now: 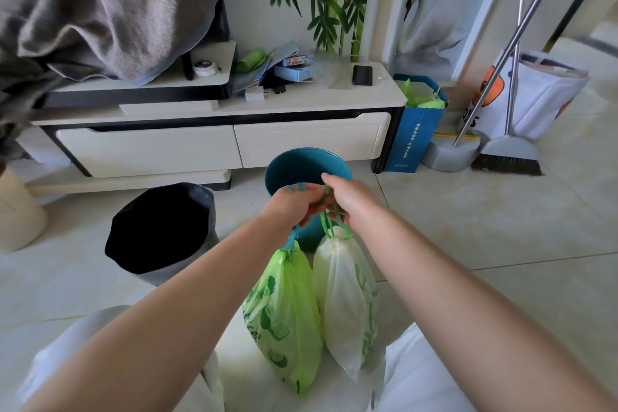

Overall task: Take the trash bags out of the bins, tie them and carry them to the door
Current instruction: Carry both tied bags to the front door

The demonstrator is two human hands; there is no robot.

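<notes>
Two tied trash bags hang in front of me above the floor. My left hand [294,202] grips the blue drawstring of the green trash bag [284,314]. Beside it, my right hand [347,199] is closed on the green drawstring of the white trash bag [346,304]. The two hands touch each other, and the bags hang side by side between my knees. Behind my hands stands a teal bin [301,165] with no bag in it. A grey bin [164,231] with a dark inside stands to its left on the floor.
A low white TV cabinet [217,134] runs along the wall behind the bins. At its right end stands a blue paper bag [414,134] with green plastic in it, then a broom and dustpan [501,150] and a white tote [535,94]. Pale tiled floor stretches to the right.
</notes>
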